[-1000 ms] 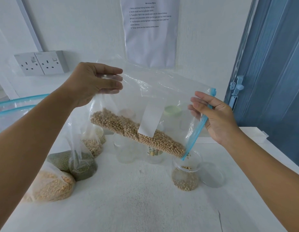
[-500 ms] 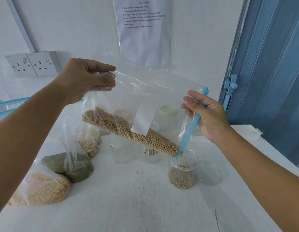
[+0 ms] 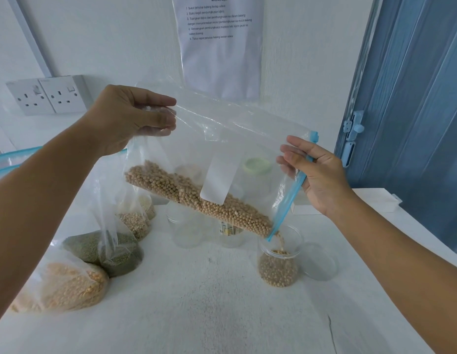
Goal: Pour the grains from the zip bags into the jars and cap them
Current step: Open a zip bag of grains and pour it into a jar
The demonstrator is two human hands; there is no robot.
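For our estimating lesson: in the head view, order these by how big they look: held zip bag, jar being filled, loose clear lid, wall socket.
1. held zip bag
2. wall socket
3. jar being filled
4. loose clear lid, close to the jar; unsure.

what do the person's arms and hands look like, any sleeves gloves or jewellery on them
Both forearms are bare as far as the frame shows them, with no sleeve in view. The left hand and the right hand wear no gloves. No watch or bracelet shows at either wrist, and no ring shows on the fingers that are visible. Nails are short and unpainted.
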